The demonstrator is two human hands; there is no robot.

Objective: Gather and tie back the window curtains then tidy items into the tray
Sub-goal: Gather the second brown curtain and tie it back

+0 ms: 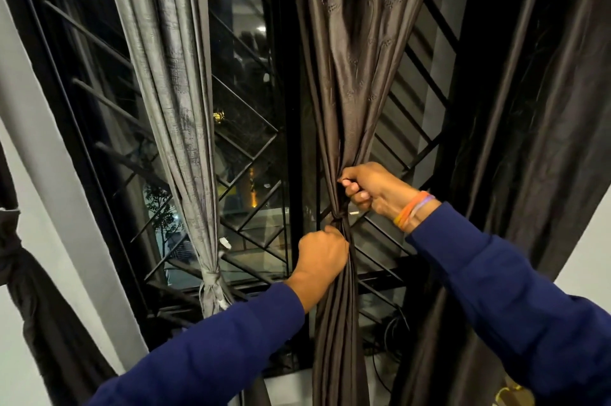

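Brown curtain: I see the brown curtain (pixel 350 81) hanging in front of the window, gathered into a narrow bundle at mid-height, with its folds falling straight below towards the sill.
Knot: a small knot (pixel 340 219) of the same brown cloth cinches the bundle, sitting between my two hands.
Left hand: my left hand (pixel 322 252) is closed in a fist on the bundle just below the knot, knuckles towards the camera, blue sleeve (pixel 211 349) running back to the lower left.
Right hand: my right hand (pixel 370 189) grips the gathered cloth just above the knot, fingers curled round the folds; coloured wristbands (pixel 415 209) sit at the wrist.
Grey curtain: to the left, a grey curtain (pixel 180 101) is already gathered and tied low down with a knot of its own cloth (pixel 211 278).
Dark curtains: a black curtain (pixel 36 290) at the far left edge is knotted too; another dark one (pixel 529 141) hangs loose at the right.
Window: a black grille (pixel 251 154) of slanted bars crosses the glass, with night lights beyond.
Tray: I cannot see it from here.
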